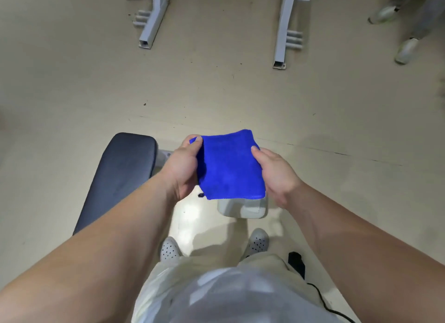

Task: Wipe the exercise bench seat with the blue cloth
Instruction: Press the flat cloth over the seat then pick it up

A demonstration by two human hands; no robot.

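Light trousers and two grey shoes (257, 242) are closest, right under the camera. Both bare arms reach out over them. Up in the air between the hands is the blue cloth (230, 165), folded into a neat pad. It is not touching the bench seat (120, 175), which sits just to the left and lower down.

On the left hand (184, 168) the thumb and fingers (196, 142) pinch the cloth's left edge. Over on the right hand (274, 172) they pinch the right edge. Both hands are closed on the cloth.

I think the cloth is being made ready. To do this well, keep the pad flat and thick, then lay it on the dark seat and press evenly.

Lying almost flat, the cloth runs longest from near to far. The seat is also long that way, leaning a little right at its far end.
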